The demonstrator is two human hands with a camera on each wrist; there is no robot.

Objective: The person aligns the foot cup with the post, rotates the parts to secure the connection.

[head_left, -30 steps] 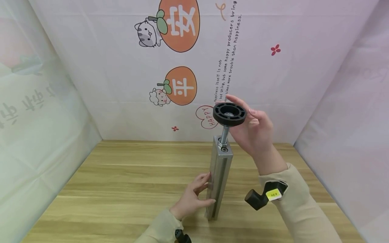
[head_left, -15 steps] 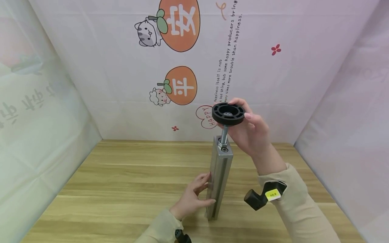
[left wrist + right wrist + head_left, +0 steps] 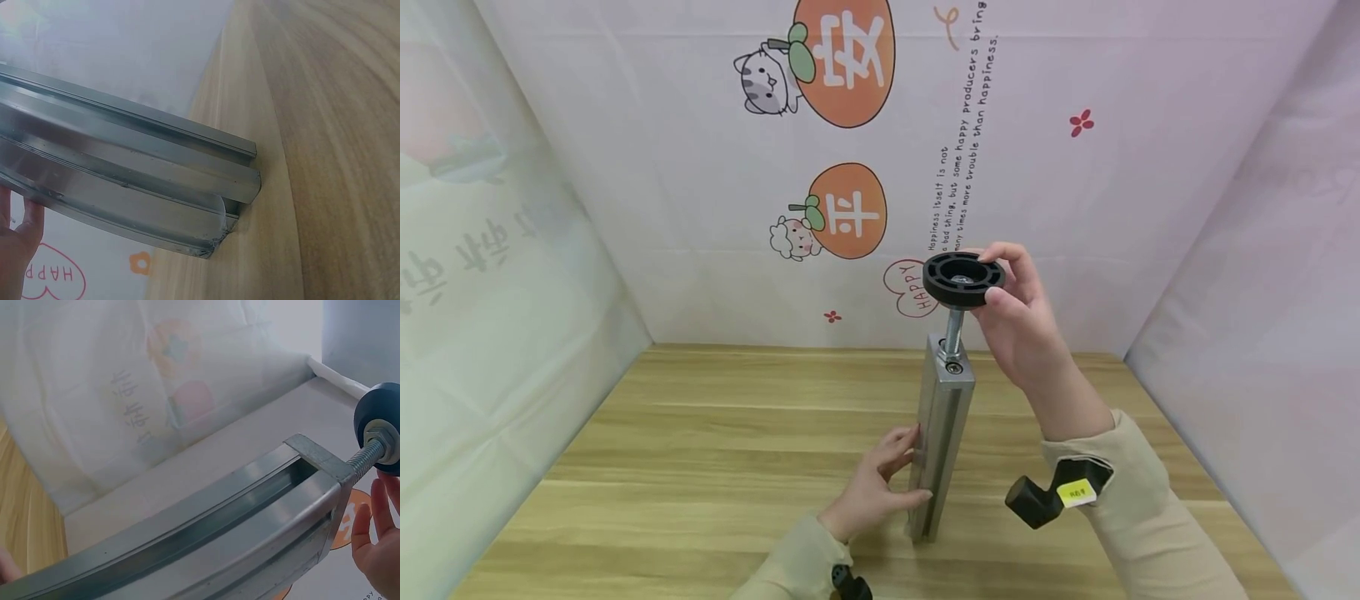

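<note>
An aluminium profile [image 3: 942,442] with grooved sides stands upright on the wooden tabletop, right of centre in the head view. From its top end plate rises a threaded rod [image 3: 953,332] bearing a black round levelling foot [image 3: 951,296]. My left hand [image 3: 868,493] grips the profile low down, thumb on the near side and fingers on the far side. My right hand [image 3: 1022,337] pinches the foot's rim between thumb and fingers. The right wrist view shows the nut and thread [image 3: 367,456] under the foot. In the left wrist view, the profile's bottom end [image 3: 231,206] meets the table.
The wooden tabletop [image 3: 700,450] reaches back to a printed white cloth wall [image 3: 700,292]. White cloth also hangs at the left [image 3: 512,333] and right [image 3: 1247,292]. A black wrist camera [image 3: 1037,500] sits on the right sleeve.
My right hand's fingers have come round from behind the black foot and now pinch its rim on the right. The left hand and profile have stayed in place.
</note>
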